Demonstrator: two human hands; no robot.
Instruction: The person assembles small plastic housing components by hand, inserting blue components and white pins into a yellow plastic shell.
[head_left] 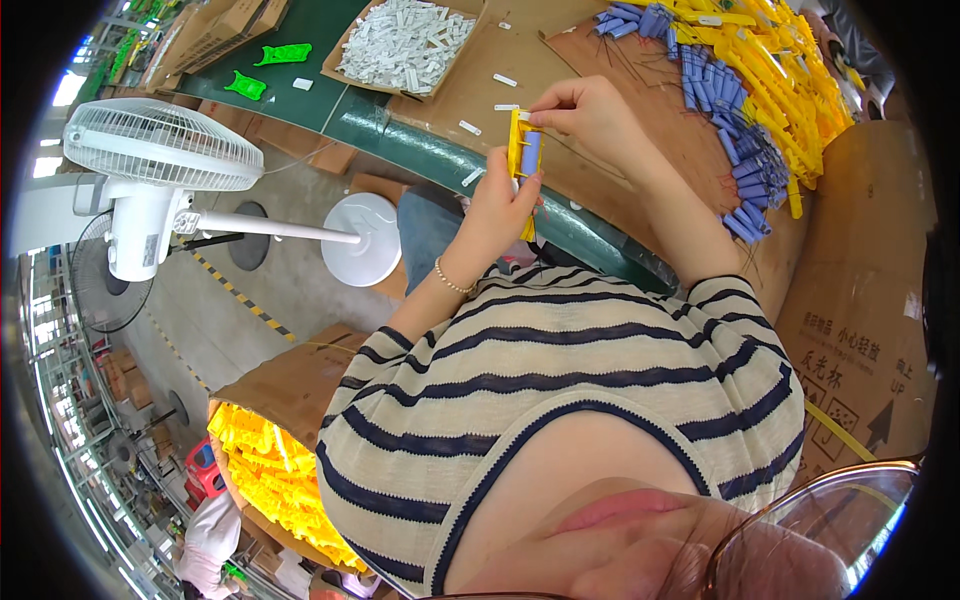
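Note:
My left hand (503,192) is closed round the lower part of a narrow yellow plastic housing (515,143), held upright over the near edge of the table. Seated in the housing is a blue cylindrical battery cell (531,155). At its top end, my right hand (578,112) pinches a small white plastic piece (526,117) between thumb and forefinger, touching the housing. The fingertips partly cover that piece. Below my left hand the yellow part's lower end shows, while its middle is hidden by the fingers.
An open carton (335,72) of white pieces stands behind my hands, with several loose ones nearby. Wired blue cells (715,85) and yellow housings (790,90) are heaped at right. Green parts (285,54) lie far left. A white fan (150,150) and a carton of yellow parts (300,345) flank me.

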